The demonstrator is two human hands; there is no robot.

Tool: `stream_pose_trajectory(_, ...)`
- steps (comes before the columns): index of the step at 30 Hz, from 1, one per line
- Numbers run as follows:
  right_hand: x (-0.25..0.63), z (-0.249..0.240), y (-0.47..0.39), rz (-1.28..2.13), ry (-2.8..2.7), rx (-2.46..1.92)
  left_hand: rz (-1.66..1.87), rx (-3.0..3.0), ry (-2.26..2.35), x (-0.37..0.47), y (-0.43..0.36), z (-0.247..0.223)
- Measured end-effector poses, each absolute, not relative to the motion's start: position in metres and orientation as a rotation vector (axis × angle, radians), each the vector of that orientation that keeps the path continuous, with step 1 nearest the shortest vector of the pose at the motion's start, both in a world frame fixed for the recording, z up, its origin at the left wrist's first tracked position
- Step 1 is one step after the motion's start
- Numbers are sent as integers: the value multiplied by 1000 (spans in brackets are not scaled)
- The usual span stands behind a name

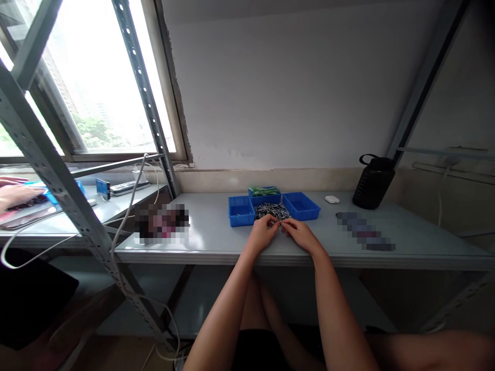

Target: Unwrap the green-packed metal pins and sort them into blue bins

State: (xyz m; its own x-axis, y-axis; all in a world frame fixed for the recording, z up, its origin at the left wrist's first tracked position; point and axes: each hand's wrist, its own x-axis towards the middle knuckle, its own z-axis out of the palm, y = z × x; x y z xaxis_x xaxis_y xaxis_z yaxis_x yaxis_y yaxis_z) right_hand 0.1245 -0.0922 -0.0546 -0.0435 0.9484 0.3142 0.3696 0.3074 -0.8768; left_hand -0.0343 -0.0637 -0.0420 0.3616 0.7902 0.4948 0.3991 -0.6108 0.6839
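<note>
My left hand [266,231] and my right hand [299,235] meet above the table's front part, fingertips pinched close together. Whatever sits between them is too small to name. Just beyond my fingers lies a heap of small black and silver metal pieces [270,210], in a blue tray partly hidden by my hands. To its left stands a blue bin [240,219] with a few thin pieces inside. On the right is another blue bin [303,208]. Behind the heap, a blue bin holds green pieces [264,190].
A black bottle [373,183] and a small white case [331,199] stand at the right. Blurred-out items lie on both sides of the grey table [211,237]. A metal shelf post [69,190] and white cable rise at left. Another person's hand [19,196] works at the adjoining table.
</note>
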Motion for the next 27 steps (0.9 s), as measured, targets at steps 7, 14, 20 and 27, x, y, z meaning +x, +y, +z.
stream_pose_trajectory(7, 125, -57, -90, 740, -1479, -1258, 1146, 2161, 1060, -35, -63, -44)
stream_pose_trajectory(14, 123, -51, -95, 740, -1534, -1213, 1064, 2279, 1016, -35, -61, -42)
stream_pose_trajectory(20, 124, -54, -92, 717, -1567, -1248, 1067, 2313, 989, -36, -60, -44)
stream_pose_trajectory(27, 124, -55, -90, 733, -1489, -1234, 1031, 2284, 1037, -35, -58, -46)
